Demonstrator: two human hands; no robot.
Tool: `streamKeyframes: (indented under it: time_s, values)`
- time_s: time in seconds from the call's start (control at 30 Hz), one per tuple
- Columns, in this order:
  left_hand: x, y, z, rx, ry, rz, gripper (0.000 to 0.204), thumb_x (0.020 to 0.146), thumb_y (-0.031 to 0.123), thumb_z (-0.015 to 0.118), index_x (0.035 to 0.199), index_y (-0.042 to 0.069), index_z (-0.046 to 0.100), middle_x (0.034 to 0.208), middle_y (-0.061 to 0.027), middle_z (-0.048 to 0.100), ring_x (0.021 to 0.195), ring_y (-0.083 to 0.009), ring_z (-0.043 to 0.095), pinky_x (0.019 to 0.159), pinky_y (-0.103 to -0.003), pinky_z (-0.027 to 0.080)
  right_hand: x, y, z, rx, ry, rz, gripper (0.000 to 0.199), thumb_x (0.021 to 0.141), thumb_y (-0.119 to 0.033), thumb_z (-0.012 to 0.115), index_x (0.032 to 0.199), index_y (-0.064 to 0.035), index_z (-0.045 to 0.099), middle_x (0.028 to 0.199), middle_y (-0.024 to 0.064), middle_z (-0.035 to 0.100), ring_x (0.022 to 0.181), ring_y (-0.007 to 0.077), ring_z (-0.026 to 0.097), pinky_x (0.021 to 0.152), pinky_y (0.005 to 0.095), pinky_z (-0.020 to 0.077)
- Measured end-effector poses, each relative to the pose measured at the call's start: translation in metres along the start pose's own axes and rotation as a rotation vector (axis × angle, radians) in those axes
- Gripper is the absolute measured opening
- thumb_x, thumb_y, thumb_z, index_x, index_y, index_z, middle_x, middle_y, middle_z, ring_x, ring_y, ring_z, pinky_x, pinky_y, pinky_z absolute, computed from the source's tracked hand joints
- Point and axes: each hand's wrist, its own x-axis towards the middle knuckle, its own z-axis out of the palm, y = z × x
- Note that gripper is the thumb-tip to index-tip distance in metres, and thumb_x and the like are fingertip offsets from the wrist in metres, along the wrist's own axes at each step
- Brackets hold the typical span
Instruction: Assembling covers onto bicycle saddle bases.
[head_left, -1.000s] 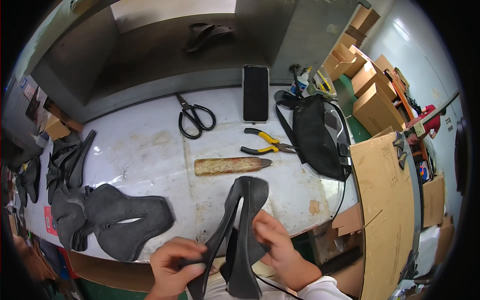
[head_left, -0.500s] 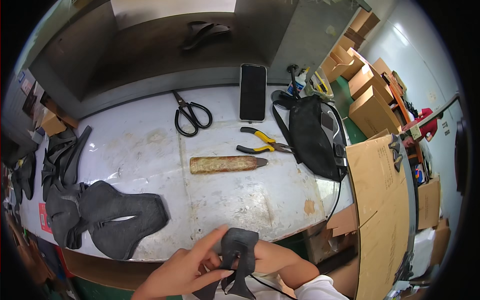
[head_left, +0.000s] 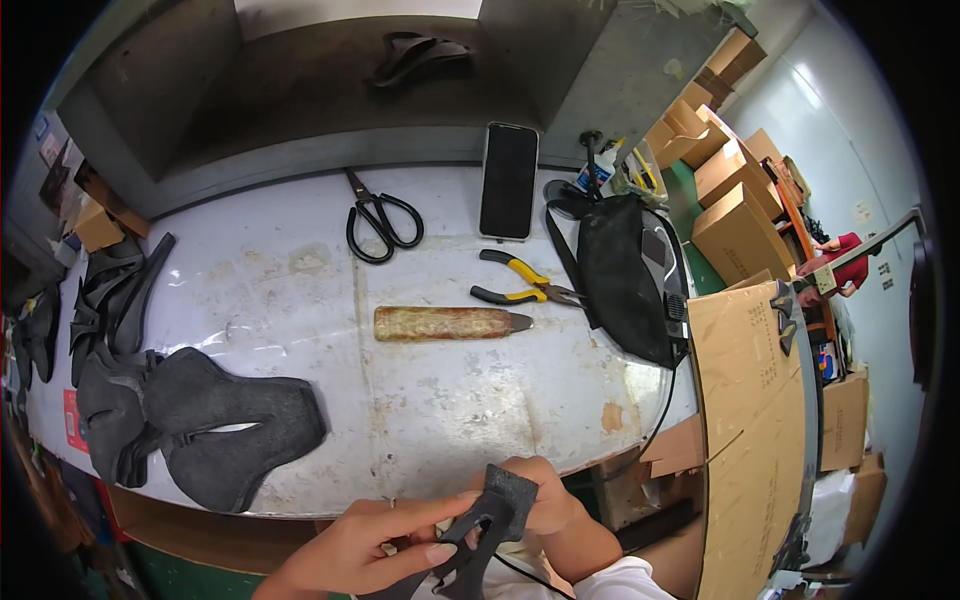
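Note:
In front of me at the table's near edge is a dark grey slotted pad (head_left: 508, 497), with a square end up and two strips running down from a slot. My left hand (head_left: 375, 540) holds it from the left, forefinger stretched along its edge and thumb over a strip. My right hand (head_left: 556, 505) grips the square end from the right, its fingers partly hidden behind. Other dark grey pads (head_left: 240, 430), shaped like bicycle saddles with a central slit, lie stacked at left. Beyond my hands lies a short blade with a tape-wrapped handle (head_left: 440, 323).
Black-handled scissors (head_left: 372, 222), yellow-and-black pliers (head_left: 530, 290), a phone (head_left: 508, 185) and a black pouch (head_left: 622, 270) lie on the white table (head_left: 430, 400). A grey shelf (head_left: 330, 95) stands behind. Cardboard (head_left: 750, 400) flanks the right; a person in red (head_left: 850, 265) is farther off.
Both hands have shifted slightly right with the pad, which has tilted to the right. My right hand now shows higher beside its square end. The view has shifted slightly.

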Motion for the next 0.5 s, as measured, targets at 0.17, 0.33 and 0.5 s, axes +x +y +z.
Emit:
streamKeyframes:
  time_s: [0.17, 0.33, 0.5]
  values:
    - [-0.002, -0.004, 0.001, -0.063, -0.038, 0.013, 0.048, 0.085, -0.001, 0.068, 0.131, -0.002, 0.056, 0.073, -0.0063, 0.064, 0.064, -0.0073, 0.052, 0.057, -0.024, 0.041, 0.0, 0.004, 0.003, -0.142, 0.097, 0.023, 0.022, 0.08, -0.002, 0.076, 0.097, 0.0065, 0.065, 0.088, 0.0091, 0.068, 0.079, 0.012, 0.063, 0.068, 0.0266, 0.0495]
    - [0.0, -0.003, 0.001, -0.041, -0.055, 0.049, 0.045, 0.085, 0.001, 0.069, 0.128, -0.002, 0.058, 0.078, -0.0084, 0.066, 0.064, -0.0079, 0.052, 0.057, -0.025, 0.041, 0.001, 0.014, -0.007, 0.002, -0.038, -0.117, 0.019, 0.077, -0.004, 0.079, 0.081, 0.0038, 0.062, 0.076, 0.005, 0.064, 0.066, 0.0084, 0.055, 0.058, 0.0239, 0.0434]
    - [-0.002, -0.008, 0.0, 0.045, -0.037, 0.082, 0.041, 0.082, 0.002, 0.072, 0.122, 0.003, 0.065, 0.071, -0.0073, 0.062, 0.056, -0.0112, 0.051, 0.053, -0.026, 0.04, 0.002, 0.017, -0.008, -0.053, -0.028, -0.071, 0.02, 0.081, -0.008, 0.077, 0.076, 0.0026, 0.061, 0.068, 0.0031, 0.062, 0.061, 0.0072, 0.053, 0.053, 0.0227, 0.0408]
